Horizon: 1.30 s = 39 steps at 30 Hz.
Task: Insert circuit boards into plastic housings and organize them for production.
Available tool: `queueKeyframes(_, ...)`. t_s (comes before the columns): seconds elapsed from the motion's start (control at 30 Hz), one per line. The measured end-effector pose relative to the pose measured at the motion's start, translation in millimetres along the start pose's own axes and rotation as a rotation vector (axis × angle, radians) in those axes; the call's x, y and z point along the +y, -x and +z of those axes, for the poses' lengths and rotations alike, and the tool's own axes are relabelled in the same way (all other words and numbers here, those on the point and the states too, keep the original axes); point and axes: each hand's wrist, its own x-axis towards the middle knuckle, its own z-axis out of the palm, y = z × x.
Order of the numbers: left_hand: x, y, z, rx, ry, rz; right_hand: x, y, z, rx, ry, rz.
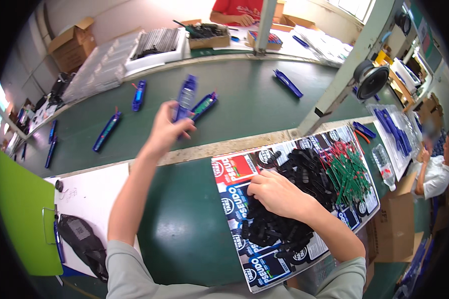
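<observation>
My left hand [170, 124] reaches over the green belt with its fingers closed around a blue plastic casing [187, 94], which is smeared by motion. Just behind that casing lies another blue casing [205, 105] with a green circuit board inside. My right hand [277, 193] rests on a heap of small black plastic parts [279, 224], its fingertips bent together at the heap's left side. Whatever those fingers pinch is hidden. Next to the black parts is a pile of green circuit boards [351, 174] with red wires, all on a printed board [257, 269].
More blue casings [107, 131] lie spread along the belt [244, 99]. A metal post [334, 79] rises at the belt's near edge. A green clipboard [25, 214] and black mesh bag [82, 244] are at left, a plastic bottle [383, 167] at right. Another person [237, 12] sits across.
</observation>
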Motion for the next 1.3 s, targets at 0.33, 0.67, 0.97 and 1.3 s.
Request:
queueKeyframes(0.33, 10, 118, 92, -0.264, 0.201, -0.112, -30, 3, -24, 0.731, -0.565, 0.334)
queueKeyframes(0.67, 16, 145, 122, -0.273, 0.244, -0.038, -58, -17, -14, 0.991, 0.020, 0.270)
queueKeyframes(0.97, 16, 152, 122, -0.071, -0.107, 0.114, -68, -14, -12, 1.009, -0.221, 0.554)
queueKeyframes(1.3, 11, 144, 116, -0.152, 0.057, -0.082, 9, 57, -40, 0.863, 0.004, 0.441)
